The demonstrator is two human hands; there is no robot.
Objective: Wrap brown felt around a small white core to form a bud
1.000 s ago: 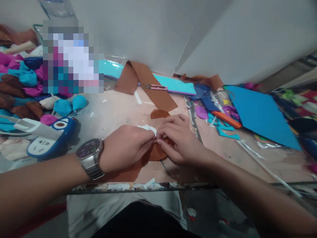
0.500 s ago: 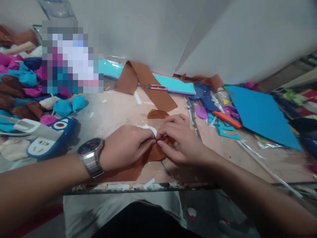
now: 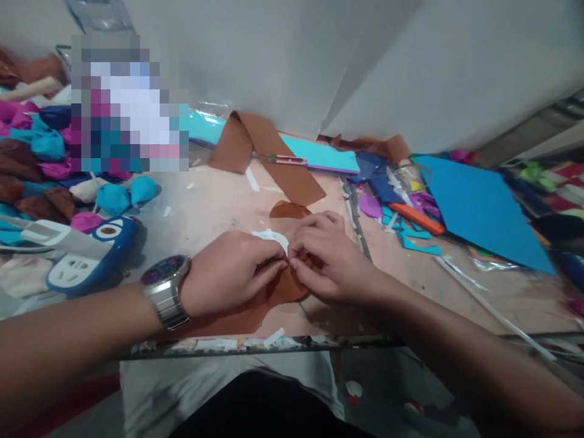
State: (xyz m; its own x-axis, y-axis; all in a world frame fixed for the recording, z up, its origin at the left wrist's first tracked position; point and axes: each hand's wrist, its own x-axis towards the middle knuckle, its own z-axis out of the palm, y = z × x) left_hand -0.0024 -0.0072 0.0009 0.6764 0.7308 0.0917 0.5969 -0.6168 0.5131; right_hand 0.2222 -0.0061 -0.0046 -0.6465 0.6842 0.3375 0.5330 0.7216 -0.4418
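My left hand [image 3: 237, 263], with a metal watch [image 3: 166, 289] on its wrist, pinches the edge of a brown sheet of paper or thin fabric [image 3: 285, 286]. Fingertips nearly touching it, my right hand [image 3: 323, 258] pinches the same brown sheet from the other side. A white curved piece [image 3: 274, 236] shows just behind the fingers; how it joins the brown sheet is hidden. More of the brown material [image 3: 228, 319] lies flat under my left hand and wrist. Beyond my hands rests a small rounded brown piece [image 3: 288, 210].
Thread snips [image 3: 289, 160] lie on a folded brown strip [image 3: 269, 146] at the back. To the right are an orange cutter [image 3: 417, 218], a blue sheet [image 3: 488, 210] and scraps. A blue-white power socket [image 3: 93, 258] and several coloured bundles [image 3: 45, 164] crowd the left.
Both hands stay pinched at nearly the same spot. The brown sheet's lower edge has shifted slightly under the fingers, and the view has moved a little.
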